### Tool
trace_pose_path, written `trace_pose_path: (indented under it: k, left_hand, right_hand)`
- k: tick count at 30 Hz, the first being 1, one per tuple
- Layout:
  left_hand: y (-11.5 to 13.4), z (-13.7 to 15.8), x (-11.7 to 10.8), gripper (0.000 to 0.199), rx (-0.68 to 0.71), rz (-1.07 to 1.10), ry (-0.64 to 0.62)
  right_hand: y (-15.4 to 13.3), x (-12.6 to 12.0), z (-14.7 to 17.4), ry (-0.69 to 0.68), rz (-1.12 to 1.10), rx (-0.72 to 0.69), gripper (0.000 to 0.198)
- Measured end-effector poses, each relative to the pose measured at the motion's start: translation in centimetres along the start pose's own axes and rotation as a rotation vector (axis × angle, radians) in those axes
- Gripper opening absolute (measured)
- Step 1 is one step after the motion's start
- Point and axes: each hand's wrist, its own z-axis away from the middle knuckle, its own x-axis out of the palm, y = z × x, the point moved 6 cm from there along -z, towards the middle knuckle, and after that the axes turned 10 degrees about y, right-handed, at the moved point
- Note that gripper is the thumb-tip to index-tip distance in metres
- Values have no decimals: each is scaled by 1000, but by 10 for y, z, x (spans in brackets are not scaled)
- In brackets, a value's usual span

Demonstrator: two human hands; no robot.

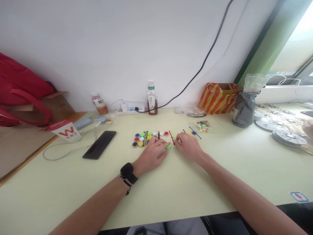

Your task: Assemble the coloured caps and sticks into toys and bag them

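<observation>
My left hand [154, 151], with a ring and a black wristwatch, has its thumb and index finger closed around a small round green disc [168, 147] low over the table. To its right lies a red and white thin stick [172, 138], with a bit of green beside it. My right hand [189, 145] is just right of that stick, fingers curled in; whatever they hold is hidden. Left of my left hand, several coloured discs [141, 139] sit in rows, with thin sticks [146, 137] lying across them. A blue stick with a round hub [194, 133] lies beyond my right hand.
A clear bag of small coloured parts [203, 126] lies behind my right hand. A black phone [99, 145] and a cable are at left. A drink bottle [152, 101] stands by the wall. Grey discs [288, 137] are stacked at right, near another person's hand [308, 127].
</observation>
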Motion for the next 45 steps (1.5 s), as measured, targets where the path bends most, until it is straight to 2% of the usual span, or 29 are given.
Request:
trace_pose_path:
  k: [5,14,19,22,26,30,33,38,45]
  left_hand:
    - [-2,-1,0,22,10,-1,17]
    - [-1,1,-2,6,-62,91,-20]
    - [-7,3,-5,8,-159,224,64]
    - [-13,3,-6,16,-228,341,139]
    - [-24,4,-4,25,-346,513,209]
    - [-29,4,-3,34,-428,667,242]
    - [-29,4,-2,38,-462,727,234]
    - [-28,2,-6,36,-453,725,256]
    - [-26,2,-9,26,-401,686,274]
  right_hand:
    - [2,-2,-1,-12,26,29,11]
    - [7,3,-2,-50,105,55,16]
    - [13,-8,-4,67,41,90,13]
    - [12,-15,-3,125,-163,88,10]
    - [6,-21,-2,134,-577,79,13]
    - [-7,-21,0,11,-973,130,20]
    - [-21,-23,4,-87,-1137,92,21]
    - [-33,-22,11,-130,-1109,-17,20]
    - [-32,-19,12,-42,-921,-110,21]
